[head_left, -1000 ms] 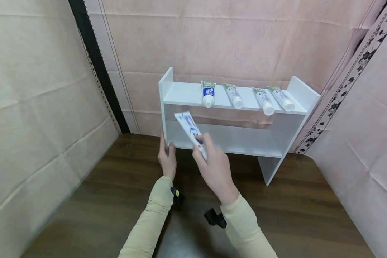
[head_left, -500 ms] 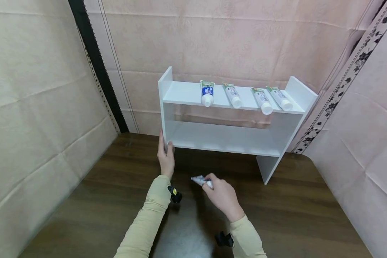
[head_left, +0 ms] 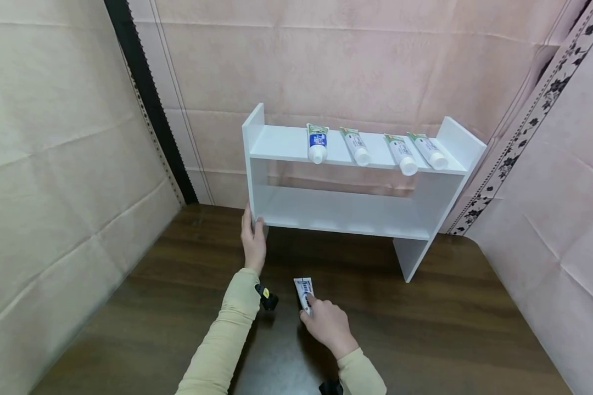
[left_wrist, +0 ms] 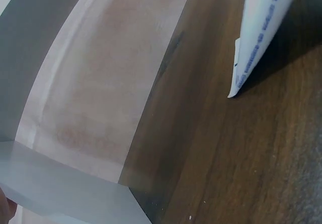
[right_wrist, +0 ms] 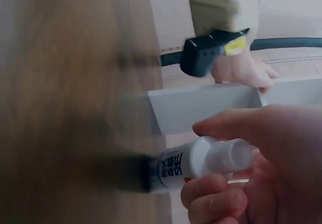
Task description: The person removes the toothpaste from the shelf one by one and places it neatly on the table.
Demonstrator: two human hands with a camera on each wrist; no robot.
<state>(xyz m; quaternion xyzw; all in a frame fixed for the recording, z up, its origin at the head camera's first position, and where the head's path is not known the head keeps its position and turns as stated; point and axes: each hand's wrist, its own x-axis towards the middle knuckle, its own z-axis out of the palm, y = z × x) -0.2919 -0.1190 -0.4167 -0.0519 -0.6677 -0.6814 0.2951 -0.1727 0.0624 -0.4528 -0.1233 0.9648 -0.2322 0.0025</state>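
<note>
In the head view, my right hand [head_left: 330, 327] grips a white toothpaste tube [head_left: 303, 288] with blue print, low over the table in front of the shelf. The right wrist view has the thumb and fingers around the cap end of this tube [right_wrist: 198, 158], its round white cap pointing back to the palm. The flat crimped end of the tube [left_wrist: 246, 58] points down near the wood in the left wrist view. My left hand [head_left: 253, 241] holds the left side panel of a white two-tier shelf [head_left: 346, 211], thumb at the front edge and fingers along the outside.
Several toothpaste tubes lie on the upper board, caps forward: one with a blue label [head_left: 318, 144] at left, others such as a green-ended tube [head_left: 429, 151] at right. Beneath is a dark wood table [head_left: 454, 329]. Pale cloth walls [head_left: 356, 71] enclose the back and sides.
The right hand has brought the tube down and back from before the lower board to low over the table, then turned it more upright. The left hand stays on the side panel.
</note>
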